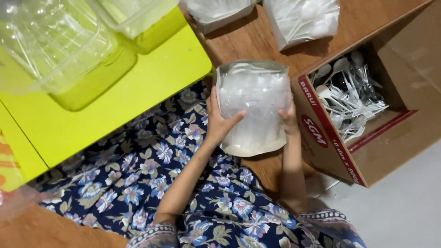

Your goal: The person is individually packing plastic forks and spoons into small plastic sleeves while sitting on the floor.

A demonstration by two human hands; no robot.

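We look down at a person sitting on a wooden floor [257, 43], lap covered in dark blue floral cloth [151, 170]. Both hands hold a clear plastic bag [252, 108] upright between them, above the lap and just left of a cardboard box [367, 151]. The left hand [219, 120] grips the bag's left side, thumb across the front and fingers hidden behind it. The right hand [289, 118] clasps the right edge; we see only a few curled fingers, the rest lies behind the bag. The bag's contents are whitish and blurred through the film, so we cannot tell what they are. The open box holds a loose heap of white plastic spoons and forks [351, 96]; its right side runs out of view. At the top edge, two more bags [301, 18] are cut off. To the left, a yellow bench [138, 87] carries clear plastic containers [59, 46], also cropped by the frame.
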